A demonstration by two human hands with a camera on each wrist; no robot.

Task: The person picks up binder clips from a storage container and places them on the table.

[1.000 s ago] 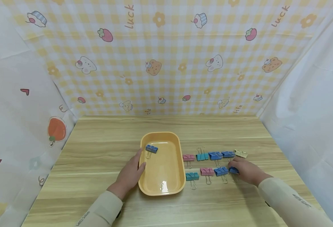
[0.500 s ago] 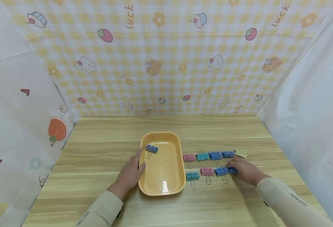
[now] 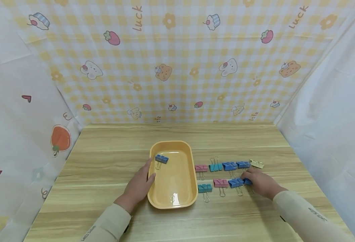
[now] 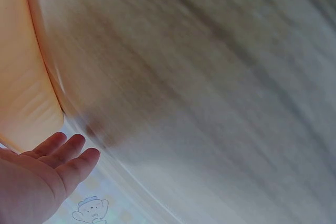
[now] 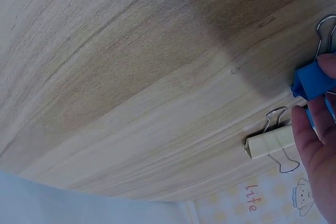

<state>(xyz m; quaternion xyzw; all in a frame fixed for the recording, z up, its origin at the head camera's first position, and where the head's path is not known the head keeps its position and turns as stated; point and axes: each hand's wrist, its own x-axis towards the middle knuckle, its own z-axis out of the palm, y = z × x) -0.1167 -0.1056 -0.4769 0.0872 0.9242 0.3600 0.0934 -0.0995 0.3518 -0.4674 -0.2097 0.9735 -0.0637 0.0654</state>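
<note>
My left hand (image 3: pixel 137 185) holds the left rim of a yellow tray (image 3: pixel 192 174), thumb over the edge and fingers along the outer wall. One dark blue binder clip (image 3: pixel 161 159) lies inside, near the tray's upper left. On the right, my right hand (image 3: pixel 263 183) pinches a blue binder clip (image 5: pixel 314 80) at the end of the front row, partly hidden by the fingers in the head view. Beside it sits another blue binder clip (image 3: pixel 236 183). A pale yellow binder clip (image 5: pixel 269 142) lies just behind the right hand.
Left along the front row lie a pink clip (image 3: pixel 220 183) and a teal clip (image 3: pixel 205 188). Behind are a pink clip (image 3: pixel 201 168), a teal clip (image 3: pixel 216 167) and two blue clips, one (image 3: pixel 230 166) beside the other (image 3: pixel 243 164). Patterned cloth (image 3: pixel 177 87) backs the wooden table (image 3: pixel 116 137).
The right hand has shifted slightly left, and the blue clip in its fingers has edged closer to the neighbouring blue one. The left hand and tray stay put.
</note>
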